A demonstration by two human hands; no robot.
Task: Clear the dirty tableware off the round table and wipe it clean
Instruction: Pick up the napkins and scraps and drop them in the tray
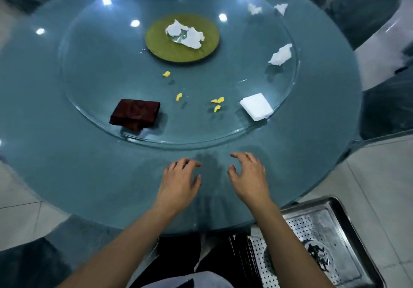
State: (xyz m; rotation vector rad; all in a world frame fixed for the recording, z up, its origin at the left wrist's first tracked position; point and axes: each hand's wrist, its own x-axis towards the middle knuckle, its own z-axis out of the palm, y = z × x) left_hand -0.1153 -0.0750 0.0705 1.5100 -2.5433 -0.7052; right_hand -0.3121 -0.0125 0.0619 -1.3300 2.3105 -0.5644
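The round blue table (pixel 67 176) carries a glass turntable (pixel 89 82). On the turntable lie a folded dark red cloth (pixel 135 114), a white pad of napkins (pixel 256 106), several yellow scraps (pixel 218 101) and a crumpled tissue (pixel 280 54). At its centre a gold disc (pixel 161 46) holds crumpled white tissue (pixel 185 34). More tissue bits (pixel 281 8) sit at the far right. My left hand (pixel 180 181) and my right hand (pixel 249 176) hover over the near table rim, fingers loosely curled, holding nothing.
A perforated metal tray (pixel 330 232) stands on the floor side at the lower right, beside the table edge. Chairs in blue-grey covers (pixel 366 10) ring the table at the right and the far side. Pale floor tiles (pixel 380 176) show to the right.
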